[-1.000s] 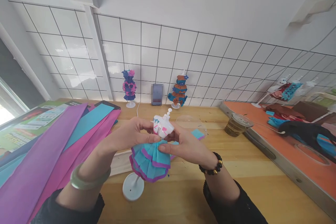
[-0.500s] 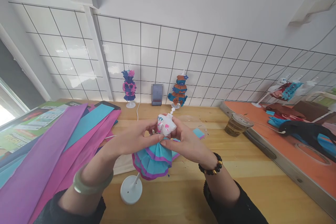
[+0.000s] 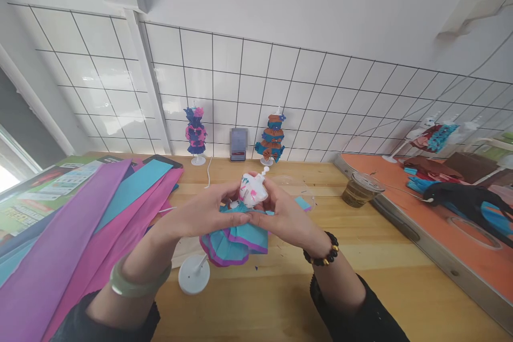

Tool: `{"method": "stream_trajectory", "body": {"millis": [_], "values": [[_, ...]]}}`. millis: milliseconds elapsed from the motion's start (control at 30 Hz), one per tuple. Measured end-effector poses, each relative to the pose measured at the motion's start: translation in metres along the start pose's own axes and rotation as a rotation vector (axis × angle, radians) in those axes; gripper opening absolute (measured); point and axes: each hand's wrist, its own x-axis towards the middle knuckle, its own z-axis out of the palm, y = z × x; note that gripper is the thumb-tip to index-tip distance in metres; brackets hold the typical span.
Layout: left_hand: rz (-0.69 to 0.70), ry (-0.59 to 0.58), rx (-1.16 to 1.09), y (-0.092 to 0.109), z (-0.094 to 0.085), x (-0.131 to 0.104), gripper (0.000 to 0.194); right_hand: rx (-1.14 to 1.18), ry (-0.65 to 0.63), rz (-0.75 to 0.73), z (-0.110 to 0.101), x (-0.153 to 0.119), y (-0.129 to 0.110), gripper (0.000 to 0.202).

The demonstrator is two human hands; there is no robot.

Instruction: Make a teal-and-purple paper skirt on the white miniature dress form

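Note:
Both hands hold a small white mannequin (image 3: pixel 254 190), its chest marked with pink and teal flecks, tilted with its neck knob pointing up and to the right. Around its waist hangs a tiered turquoise skirt (image 3: pixel 232 243) with purple edging, apparently of crepe paper. My left hand (image 3: pixel 214 208) wraps the left side, thumb pressed on the skirt's top. On the other side my right hand (image 3: pixel 280 211) closes round the body, its thumb meeting the left one at the waist. The round white stand base (image 3: pixel 194 274) sticks out below the skirt at lower left.
Purple, turquoise and pink paper sheets (image 3: pixel 100 224) lie at left. Two dressed mannequins (image 3: pixel 196 136) and a phone (image 3: pixel 238 144) stand by the tiled wall. A lidded plastic cup (image 3: pixel 360 190) is at right, beside an orange surface (image 3: pixel 401 187) with more mannequins and black scissors-like handles, unclear.
The mannequin has tipped slightly, and its base has shifted up and left. The skirt's lower right edge has spread outward. My thumbs have moved closer together at the waist.

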Motion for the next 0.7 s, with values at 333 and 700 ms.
{"method": "stream_trajectory", "body": {"millis": [333,700], "values": [[-0.001,0.020,-0.105,0.0018,-0.0037,0.0006,0.021,0.107,-0.002,0.125,-0.0063,-0.0011,0.0018,0.073],[-0.057,0.061,-0.158,-0.0004,-0.0042,0.0013,0.038,-0.035,-0.008,0.158,-0.0083,-0.0045,-0.0042,0.027]]}}
